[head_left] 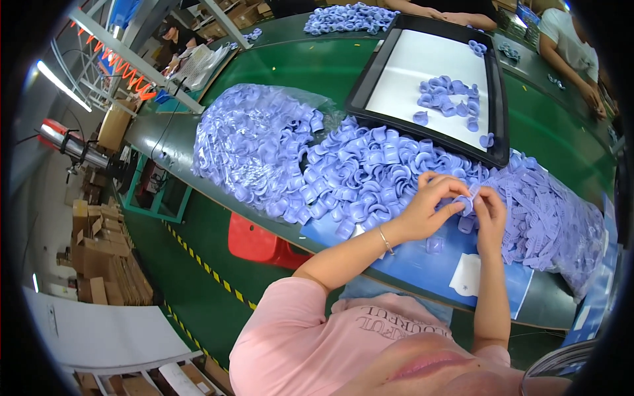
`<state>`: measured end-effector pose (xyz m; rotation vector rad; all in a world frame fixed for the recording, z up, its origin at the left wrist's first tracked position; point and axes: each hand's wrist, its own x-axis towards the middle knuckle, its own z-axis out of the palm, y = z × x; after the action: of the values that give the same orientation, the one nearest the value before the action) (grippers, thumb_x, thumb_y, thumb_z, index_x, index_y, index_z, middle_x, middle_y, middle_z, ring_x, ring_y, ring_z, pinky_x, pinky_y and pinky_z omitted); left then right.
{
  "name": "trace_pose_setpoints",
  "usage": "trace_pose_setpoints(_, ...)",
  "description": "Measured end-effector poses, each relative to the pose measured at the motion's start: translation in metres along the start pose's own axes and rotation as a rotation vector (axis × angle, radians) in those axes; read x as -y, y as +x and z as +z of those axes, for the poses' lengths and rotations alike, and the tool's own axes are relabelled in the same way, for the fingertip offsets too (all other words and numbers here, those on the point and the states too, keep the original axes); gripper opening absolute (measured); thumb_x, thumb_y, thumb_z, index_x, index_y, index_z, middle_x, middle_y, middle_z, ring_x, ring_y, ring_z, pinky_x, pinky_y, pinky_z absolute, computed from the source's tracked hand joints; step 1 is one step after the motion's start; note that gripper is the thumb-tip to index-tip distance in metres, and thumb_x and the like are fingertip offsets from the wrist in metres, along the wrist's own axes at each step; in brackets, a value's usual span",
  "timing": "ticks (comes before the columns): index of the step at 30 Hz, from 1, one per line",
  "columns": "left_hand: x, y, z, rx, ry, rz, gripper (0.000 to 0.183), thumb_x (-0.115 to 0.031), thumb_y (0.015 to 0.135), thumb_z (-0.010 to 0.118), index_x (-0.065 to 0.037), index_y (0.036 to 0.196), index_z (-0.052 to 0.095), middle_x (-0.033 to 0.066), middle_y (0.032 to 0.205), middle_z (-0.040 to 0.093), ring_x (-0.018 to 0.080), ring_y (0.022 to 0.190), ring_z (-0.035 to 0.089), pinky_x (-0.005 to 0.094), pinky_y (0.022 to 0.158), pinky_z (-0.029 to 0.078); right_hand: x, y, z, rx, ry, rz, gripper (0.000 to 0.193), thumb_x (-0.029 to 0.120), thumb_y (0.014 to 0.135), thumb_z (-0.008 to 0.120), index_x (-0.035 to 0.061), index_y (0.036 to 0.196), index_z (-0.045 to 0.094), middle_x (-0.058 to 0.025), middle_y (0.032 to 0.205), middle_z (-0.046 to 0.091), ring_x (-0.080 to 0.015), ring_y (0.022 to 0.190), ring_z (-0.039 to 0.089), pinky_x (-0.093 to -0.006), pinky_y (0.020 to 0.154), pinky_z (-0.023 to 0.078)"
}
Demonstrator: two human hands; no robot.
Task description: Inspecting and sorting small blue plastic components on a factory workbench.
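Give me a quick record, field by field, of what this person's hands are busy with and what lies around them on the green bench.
Left hand: left hand pinches a small lilac plastic piece between fingertips
Right hand: right hand grips the same piece from the other side
In front: heap of loose lilac plastic cup-shaped parts
Person's left: clear plastic bag full of the same parts
Person's right: pile of flat lilac strips
Farther back: black-rimmed white tray with a few parts
Surface: green workbench, blue sheet under the hands
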<state>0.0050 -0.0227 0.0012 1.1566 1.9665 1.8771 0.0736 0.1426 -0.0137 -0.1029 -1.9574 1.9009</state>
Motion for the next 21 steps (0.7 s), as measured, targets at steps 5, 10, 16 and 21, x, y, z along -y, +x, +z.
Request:
trace_pose_setpoints(5, 0.007, 0.004, 0.002, -0.04, 0.505, 0.332, 0.019, -0.011, 0.081, 0.062, -0.016, 0.099, 0.061, 0.0019, 0.102, 0.063, 0.0199, 0.112, 0.051, 0.0496, 0.102, 0.017, 0.0, 0.005, -0.007, 0.105, 0.317, 0.244, 0.02, 0.018, 0.09, 0.058, 0.002, 0.103, 0.056, -0.0057, 0.101, 0.058, -0.012, 0.092, 0.055, -0.0247, 0.08, 0.044)
trace_pose_setpoints(10, 0.008, 0.003, 0.003, -0.02, 0.539, 0.355, 0.015, -0.01, 0.08, 0.062, -0.015, 0.094, 0.06, -0.0016, 0.098, 0.064, 0.0211, 0.121, 0.047, 0.0558, 0.104, 0.01, 0.0, 0.005, -0.005, 0.086, 0.227, 0.118, 0.008, 0.009, 0.09, 0.057, 0.0043, 0.096, 0.053, -0.0079, 0.106, 0.058, -0.0126, 0.094, 0.055, -0.0244, 0.085, 0.041)
trace_pose_setpoints(16, -0.007, 0.001, -0.001, 0.027, 0.254, 0.178, 0.025, -0.011, 0.088, 0.058, -0.009, 0.111, 0.05, 0.0074, 0.108, 0.061, 0.0238, 0.126, 0.045, 0.0513, 0.107, 0.014, -0.005, 0.0, -0.003, 0.039, -0.021, -0.152, 0.007, -0.001, 0.088, 0.055, 0.0017, 0.094, 0.052, -0.0111, 0.105, 0.059, -0.0163, 0.094, 0.056, -0.0284, 0.087, 0.043)
trace_pose_setpoints(21, 0.016, 0.005, 0.001, -0.005, -0.413, -0.104, 0.038, -0.011, 0.093, 0.053, -0.004, 0.126, 0.035, 0.0135, 0.117, 0.057, 0.0239, 0.124, 0.047, 0.0314, 0.094, 0.041, 0.006, -0.007, 0.008, 0.064, -0.38, -0.442, 0.011, -0.005, 0.083, 0.058, 0.0014, 0.091, 0.055, -0.0132, 0.102, 0.061, -0.0229, 0.094, 0.058, -0.0321, 0.086, 0.044)
